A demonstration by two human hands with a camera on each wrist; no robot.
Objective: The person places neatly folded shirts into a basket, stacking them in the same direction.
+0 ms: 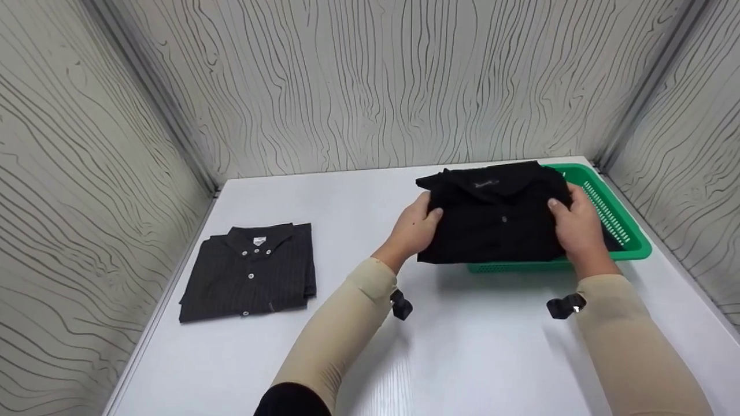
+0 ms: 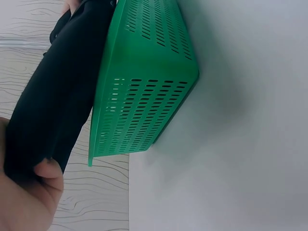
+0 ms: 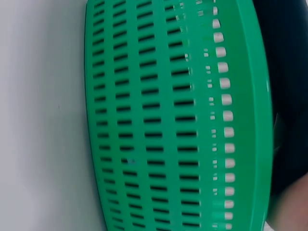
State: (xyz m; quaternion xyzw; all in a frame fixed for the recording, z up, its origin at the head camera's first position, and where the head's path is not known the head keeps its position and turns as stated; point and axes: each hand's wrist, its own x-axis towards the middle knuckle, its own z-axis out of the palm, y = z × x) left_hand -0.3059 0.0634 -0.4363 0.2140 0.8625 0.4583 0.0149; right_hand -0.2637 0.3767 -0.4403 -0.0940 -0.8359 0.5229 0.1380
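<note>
A folded black shirt, collar toward the back wall, is held level above the green basket. My left hand grips its left edge with the thumb on top. The right hand holds the opposite edge the same way. In the left wrist view the shirt hangs beside the basket's rim, and the left hand pinches its near end. The right wrist view shows mostly the slotted basket wall, with the dark shirt beyond the rim. Much of the basket's inside is hidden.
A folded dark striped shirt with white buttons lies on the left of the white table. Wood-grain-patterned panels stand at the back and both sides. Some dark cloth shows inside the basket.
</note>
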